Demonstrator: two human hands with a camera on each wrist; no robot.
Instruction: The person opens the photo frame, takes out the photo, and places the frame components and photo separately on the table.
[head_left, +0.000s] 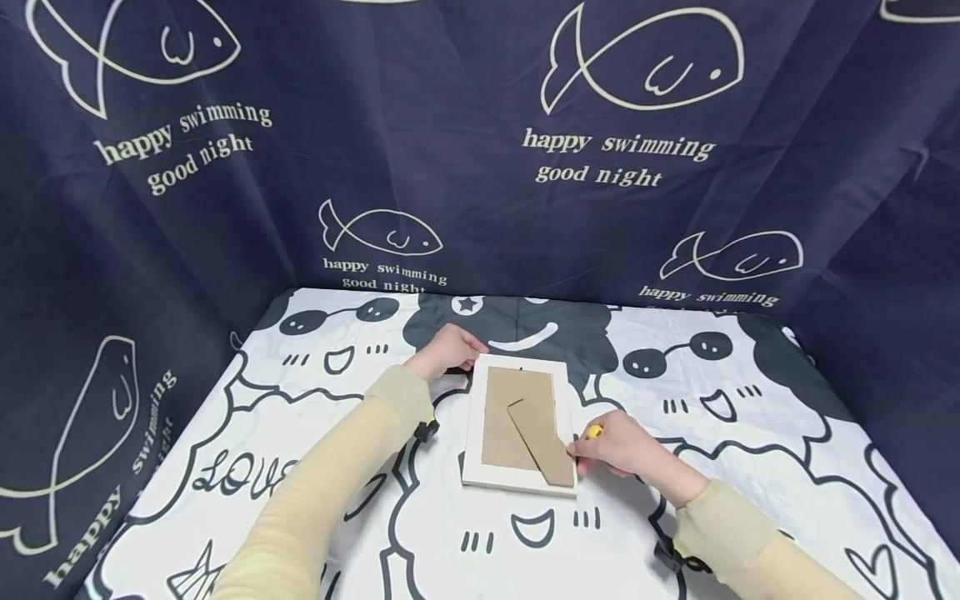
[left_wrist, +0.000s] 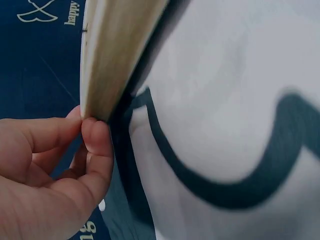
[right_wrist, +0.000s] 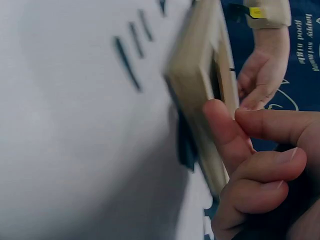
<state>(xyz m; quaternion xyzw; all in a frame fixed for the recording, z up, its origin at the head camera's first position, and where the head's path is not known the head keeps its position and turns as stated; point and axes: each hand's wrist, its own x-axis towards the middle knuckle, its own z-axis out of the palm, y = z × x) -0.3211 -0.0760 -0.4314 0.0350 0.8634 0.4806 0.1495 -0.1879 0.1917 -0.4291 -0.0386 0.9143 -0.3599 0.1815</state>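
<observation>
A white-edged picture frame (head_left: 522,479) lies back side up, tilted, over the patterned cloth. Its brown backing board (head_left: 498,433) faces me, with a brown stand leg (head_left: 542,437) slanting across it. At the far left corner, my left hand (head_left: 450,350) pinches the frame between thumb and fingers; the wooden side (left_wrist: 115,55) shows in the left wrist view. My right hand (head_left: 618,446) grips the right edge low down, fingertips on the side wall (right_wrist: 192,85). A small yellow end (head_left: 595,431) of something dark shows at the right hand; I cannot tell what it is.
White cloth (head_left: 345,500) with black cartoon drawings covers the table. A dark blue curtain (head_left: 480,150) with fish and lettering hangs behind and at both sides. Dark straps with small devices (head_left: 427,429) sit on the wrists.
</observation>
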